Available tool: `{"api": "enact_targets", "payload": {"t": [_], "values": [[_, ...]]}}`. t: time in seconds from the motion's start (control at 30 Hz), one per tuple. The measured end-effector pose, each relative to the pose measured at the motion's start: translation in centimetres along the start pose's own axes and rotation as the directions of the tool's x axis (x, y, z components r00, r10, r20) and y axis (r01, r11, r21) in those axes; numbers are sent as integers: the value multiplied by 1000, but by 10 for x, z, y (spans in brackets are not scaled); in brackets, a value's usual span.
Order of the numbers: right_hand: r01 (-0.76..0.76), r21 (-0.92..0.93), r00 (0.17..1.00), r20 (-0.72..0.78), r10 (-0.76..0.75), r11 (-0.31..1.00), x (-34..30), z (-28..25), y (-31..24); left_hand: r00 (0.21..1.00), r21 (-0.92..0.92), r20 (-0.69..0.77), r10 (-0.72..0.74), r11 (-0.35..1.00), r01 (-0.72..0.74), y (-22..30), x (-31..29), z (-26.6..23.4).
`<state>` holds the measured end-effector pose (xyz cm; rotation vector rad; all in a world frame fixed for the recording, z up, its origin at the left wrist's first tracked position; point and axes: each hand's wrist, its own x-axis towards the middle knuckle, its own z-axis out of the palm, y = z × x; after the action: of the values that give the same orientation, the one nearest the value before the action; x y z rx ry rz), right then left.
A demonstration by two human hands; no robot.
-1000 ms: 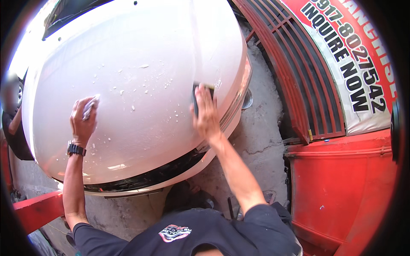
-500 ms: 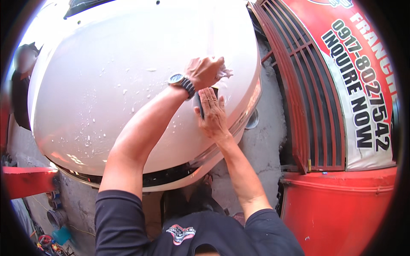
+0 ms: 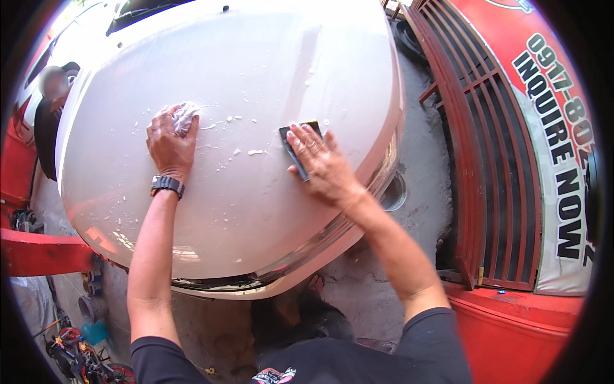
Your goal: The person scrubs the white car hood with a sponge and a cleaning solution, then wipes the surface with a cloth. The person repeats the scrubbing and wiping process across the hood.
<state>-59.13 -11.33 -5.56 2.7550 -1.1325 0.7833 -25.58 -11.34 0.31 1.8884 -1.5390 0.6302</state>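
Observation:
My left hand [image 3: 171, 150] is closed round a crumpled, wet white cloth [image 3: 185, 119] and rests on the left part of a white car hood [image 3: 224, 198]. My right hand [image 3: 325, 165] lies over a dark, flat rectangular block [image 3: 289, 139] on the right side of the hood. Its fingers stretch along the top of the block, and the thumb side lies along its left edge. The block's underside is hidden against the paint. Water drops and whitish, foamy spots [image 3: 256, 152] dot the surface between the hands.
Along the right stand a red metal grille [image 3: 470, 153] and a printed banner [image 3: 556, 147]. A bucket [image 3: 395, 192] sits on the ground beside the bumper. At the far left is another person [image 3: 50, 128]; a red beam [image 3: 48, 253] and a small bicycle [image 3: 80, 358] are lower left.
My left hand has swung left with the cloth, from just above my right hand to the hood's left part. The right hand stays on the block. The whole view has shifted slightly.

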Motion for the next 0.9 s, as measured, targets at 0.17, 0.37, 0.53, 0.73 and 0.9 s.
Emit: {"api": "enact_targets", "payload": {"t": [0.17, 0.37, 0.53, 0.73, 0.9], "values": [[-302, -49, 926, 220, 306, 952, 123, -23, 114, 996, -32, -16, 86, 996, -86, 4, 5, 1], [-495, -132, 845, 157, 511, 859, 186, 2, 141, 994, -76, -9, 106, 991, -107, 5, 5, 1], [-396, -151, 914, 30, 405, 906, 133, 7, 94, 989, -4, -21, 147, 989, -147, 2, 12, 7], [-257, -5, 966, 6, 257, 966, -15, -3, -102, 991, 44, -12, 134, 990, -133, -14, 12, 11], [-213, -79, 976, 32, 216, 974, -43, -14, -106, 996, 36, -9, 93, 995, -93, -12, 7, 14]]}}
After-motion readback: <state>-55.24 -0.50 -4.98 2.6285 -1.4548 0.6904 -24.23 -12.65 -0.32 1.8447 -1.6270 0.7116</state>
